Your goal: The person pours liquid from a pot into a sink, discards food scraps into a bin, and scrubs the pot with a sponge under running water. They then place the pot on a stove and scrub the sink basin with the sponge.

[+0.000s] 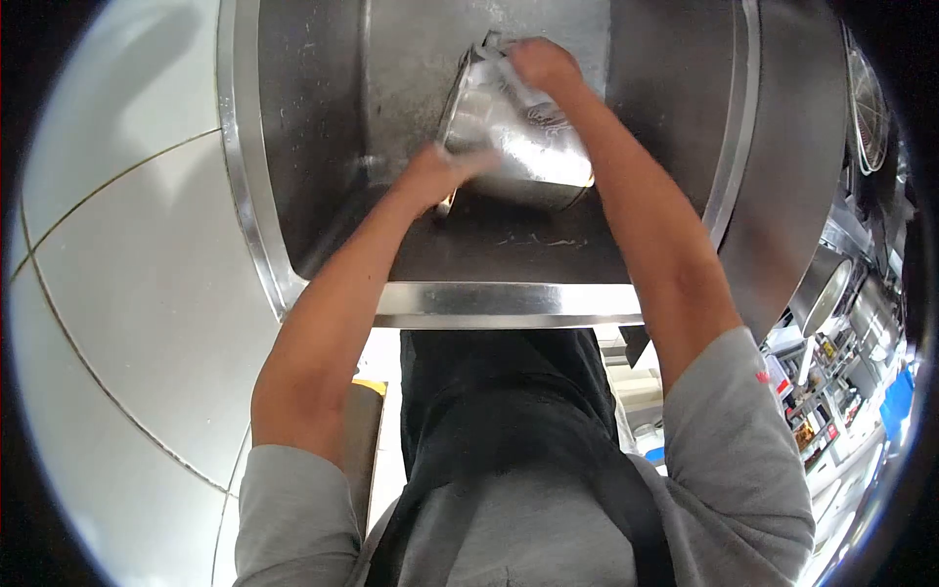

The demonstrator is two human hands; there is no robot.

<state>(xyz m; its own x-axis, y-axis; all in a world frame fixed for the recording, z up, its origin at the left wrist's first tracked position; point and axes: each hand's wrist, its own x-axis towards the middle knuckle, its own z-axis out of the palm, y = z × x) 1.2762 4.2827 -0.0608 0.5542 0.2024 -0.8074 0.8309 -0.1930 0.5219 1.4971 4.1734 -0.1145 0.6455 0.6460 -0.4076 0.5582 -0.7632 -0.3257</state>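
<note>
Reaches both bare forearms (pixel 337 303) forward into the sink (pixel 509 305), elbows slightly bent. Angles the left hand (pixel 437 178) inward, nearer the sink's front edge, fingers blurred. Curls the right hand (pixel 545 67) farther from that edge.

Inside the sink (pixel 509 305), the left hand (pixel 440 176) and the right hand (pixel 544 65) are blurred. The sink's far edge is cut off. Right of the sink, shelf items (pixel 820 430) are too small to be identified.
</note>
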